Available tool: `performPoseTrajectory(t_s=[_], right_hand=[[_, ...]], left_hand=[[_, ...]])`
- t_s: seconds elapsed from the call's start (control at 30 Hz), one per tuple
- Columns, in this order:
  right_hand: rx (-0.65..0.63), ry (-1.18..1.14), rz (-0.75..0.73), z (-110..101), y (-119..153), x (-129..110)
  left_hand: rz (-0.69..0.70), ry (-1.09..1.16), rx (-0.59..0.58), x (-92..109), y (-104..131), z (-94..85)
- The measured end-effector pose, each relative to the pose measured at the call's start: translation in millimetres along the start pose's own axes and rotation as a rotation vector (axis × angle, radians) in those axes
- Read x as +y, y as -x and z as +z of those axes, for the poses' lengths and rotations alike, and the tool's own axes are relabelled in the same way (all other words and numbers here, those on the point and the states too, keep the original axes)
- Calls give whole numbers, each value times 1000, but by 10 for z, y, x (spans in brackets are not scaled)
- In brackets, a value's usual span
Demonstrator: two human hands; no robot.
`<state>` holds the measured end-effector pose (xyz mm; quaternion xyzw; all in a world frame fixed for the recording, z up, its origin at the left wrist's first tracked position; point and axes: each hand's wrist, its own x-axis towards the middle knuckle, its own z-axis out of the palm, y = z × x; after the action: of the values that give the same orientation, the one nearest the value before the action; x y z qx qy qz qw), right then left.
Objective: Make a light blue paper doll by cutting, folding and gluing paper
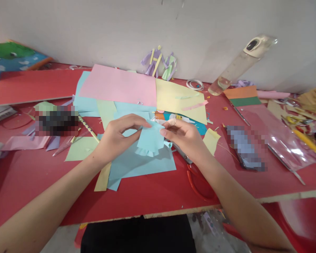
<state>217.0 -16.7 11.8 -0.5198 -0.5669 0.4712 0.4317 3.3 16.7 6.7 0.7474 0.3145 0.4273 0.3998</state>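
A small light-blue paper piece (151, 137), flared with a pleated lower edge like a little skirt, is held up between my hands. My left hand (122, 135) pinches its upper left edge between thumb and fingers. At its upper right edge, my right hand (183, 134) grips the same piece, and a bit of white material shows at those fingertips. Beneath them lies a larger light-blue sheet (139, 165). Red-handled scissors (193, 175) rest on the table by my right wrist, partly hidden by it.
Pink (121, 86) and yellow (177, 96) sheets lie behind my hands. Paper figures (154, 63) lean on the wall. A clear bottle (234, 70) stands at the back right. A phone-like object (244, 147), blurred, lies right; a dark object (58, 120) lies left. The red table (147, 200) ends close to me.
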Motion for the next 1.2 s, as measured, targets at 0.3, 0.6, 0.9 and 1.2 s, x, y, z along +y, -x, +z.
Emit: performPoseTrajectory(t_s=[0.3,0.6,0.9,1.2], right_hand=[[70,-25,41,38,11,17],[71,5,25,57,14,-14],[64,22,-21,74,27,-17],[110,76,-25,82,32,-25]], left_hand=[[51,-43,-38,-25,9,2],[-1,-72,-46,29,18,-8],[-111,-90,56,26,22,55],[-199,-3,44,53,5,22]])
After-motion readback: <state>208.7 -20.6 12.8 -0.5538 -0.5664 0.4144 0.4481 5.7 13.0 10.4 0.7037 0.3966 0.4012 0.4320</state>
